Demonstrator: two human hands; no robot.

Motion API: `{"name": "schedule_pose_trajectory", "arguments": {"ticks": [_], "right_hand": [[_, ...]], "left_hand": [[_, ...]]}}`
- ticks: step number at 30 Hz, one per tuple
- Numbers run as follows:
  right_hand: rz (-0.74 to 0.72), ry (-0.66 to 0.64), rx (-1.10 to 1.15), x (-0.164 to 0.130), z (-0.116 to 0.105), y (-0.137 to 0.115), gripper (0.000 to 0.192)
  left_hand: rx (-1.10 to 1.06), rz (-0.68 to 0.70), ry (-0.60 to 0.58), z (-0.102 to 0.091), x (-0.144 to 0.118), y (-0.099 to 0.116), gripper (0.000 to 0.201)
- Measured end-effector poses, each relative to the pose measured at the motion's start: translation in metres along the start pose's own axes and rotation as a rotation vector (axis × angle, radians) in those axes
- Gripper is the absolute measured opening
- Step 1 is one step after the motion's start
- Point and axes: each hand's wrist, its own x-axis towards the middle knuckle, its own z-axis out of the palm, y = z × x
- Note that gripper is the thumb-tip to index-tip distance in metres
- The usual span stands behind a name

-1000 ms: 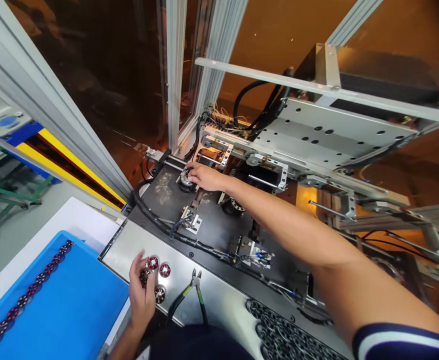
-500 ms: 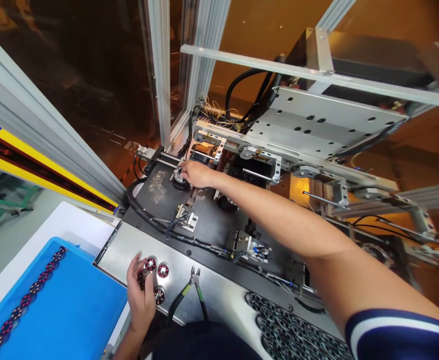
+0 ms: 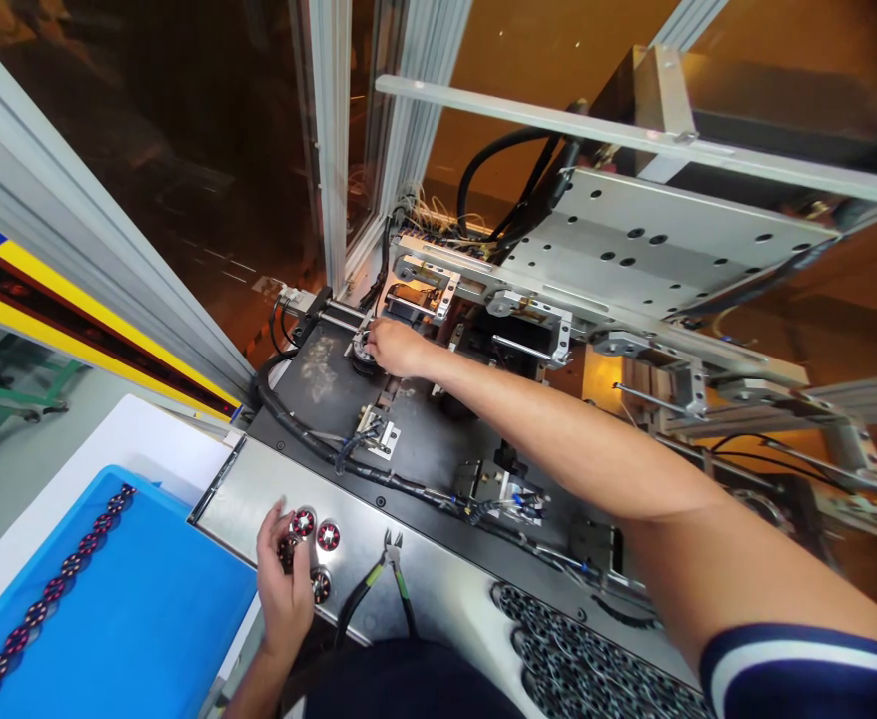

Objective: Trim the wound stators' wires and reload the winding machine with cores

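Observation:
My right hand (image 3: 398,348) reaches far across the machine plate. Its fingers are pinched at a round metal fixture (image 3: 365,352) with a dark base; what sits between the fingertips is hidden. Close to me, my left hand (image 3: 285,584) curls its fingers round a small motor stator (image 3: 286,552), which it partly covers. Beside that hand lie a red-and-silver stator (image 3: 303,523), another red one (image 3: 328,536) and a darker one (image 3: 320,585), on the metal ledge (image 3: 221,514).
Cutting pliers (image 3: 383,569) lie with their jaws pointing away from me. Several dark rings (image 3: 580,649) fill the ledge's right part. A blue tray (image 3: 154,599) at left holds a diagonal row of stators (image 3: 53,589). Cables (image 3: 409,486) and clamp brackets (image 3: 528,330) line the machine.
The view has shifted slightly. Both hands keep nearly the same places, the right at the round fixture and the left round the stator.

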Motion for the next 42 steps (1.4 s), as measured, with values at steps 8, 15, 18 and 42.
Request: {"name": "schedule_pose_trajectory", "arguments": {"ticks": [8,15,18,42], "right_hand": [[0.001,-0.071,0.033,0.006,0.005,0.007,0.027],[-0.053,0.024,0.000,0.001,0.006,0.006,0.026],[-0.108,0.121,-0.036,-0.017,0.001,0.005,0.024],[-0.249,0.797,0.082,-0.272,-0.037,-0.015,0.073]], "left_hand": [[-0.004,-0.004,0.004,0.001,-0.002,-0.002,0.055],[0.006,0.000,0.007,0.001,-0.001,-0.002,0.056],[0.008,0.005,0.009,0.000,-0.001,-0.002,0.056],[0.099,0.199,0.107,-0.027,-0.002,0.012,0.058]]}}
